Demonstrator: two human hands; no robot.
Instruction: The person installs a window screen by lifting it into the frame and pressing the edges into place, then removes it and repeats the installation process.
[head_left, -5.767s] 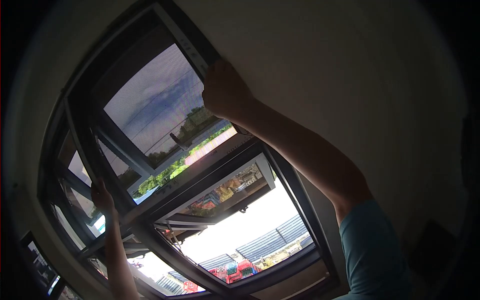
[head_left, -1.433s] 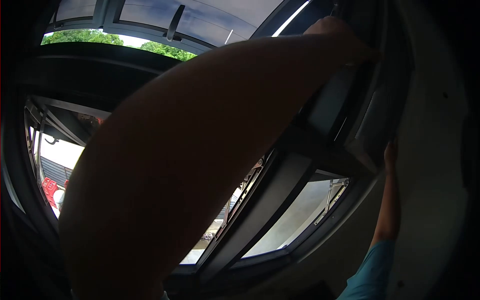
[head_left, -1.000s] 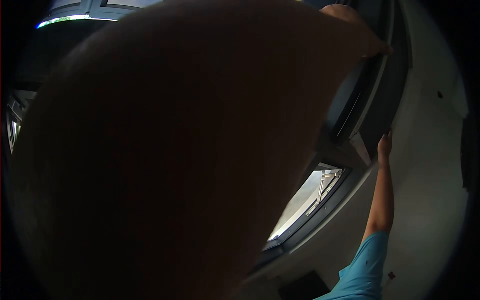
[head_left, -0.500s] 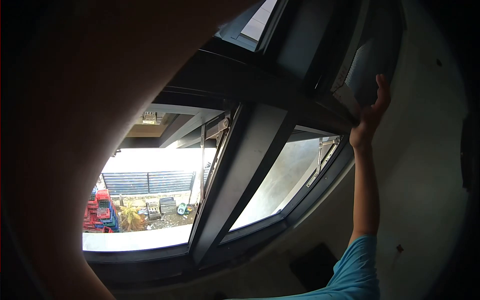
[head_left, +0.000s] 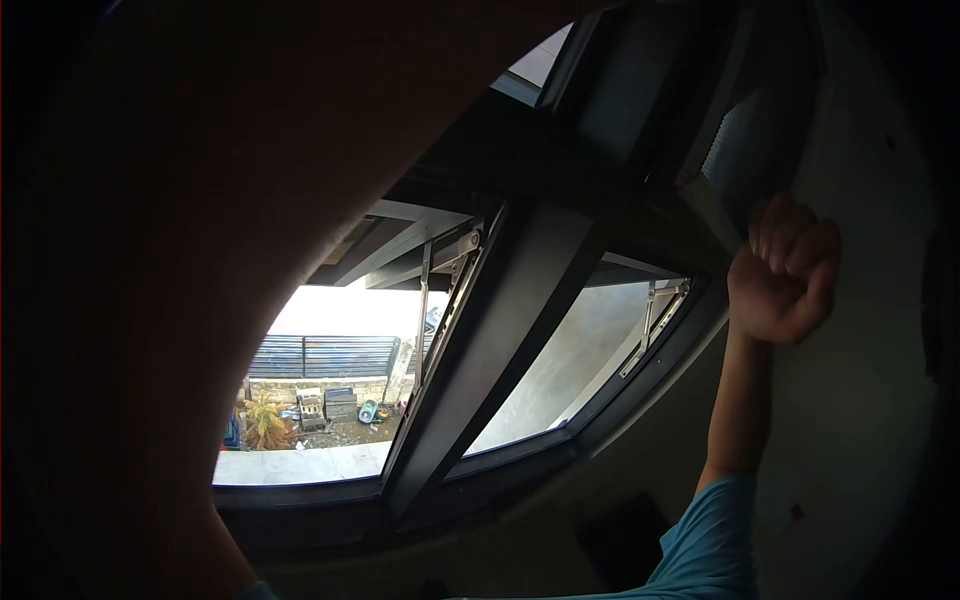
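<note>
My right hand (head_left: 785, 270) is raised at the right, its fingers curled into a fist. It is beside the right end of the dark window frame (head_left: 550, 240), close to a pale strip (head_left: 712, 210) on the frame. Whatever may be inside the fist is hidden. My left arm (head_left: 230, 180) stretches up across the left side, very near the camera and dark. The left hand lies beyond the top of the view. Below the crossbar, two window openings show metal stay hinges (head_left: 465, 245).
A pale wall (head_left: 860, 400) runs down the right side. Through the left opening I see a slatted fence (head_left: 320, 355), a yellowish plant (head_left: 266, 425) and several crates and oddments on the ground. A dark rectangular shape (head_left: 625, 540) is low down.
My right hand has gone from open fingers against the frame's end to a fist, slightly lower and further right. The view has shifted, and my left arm now covers most of the red crates outside.
</note>
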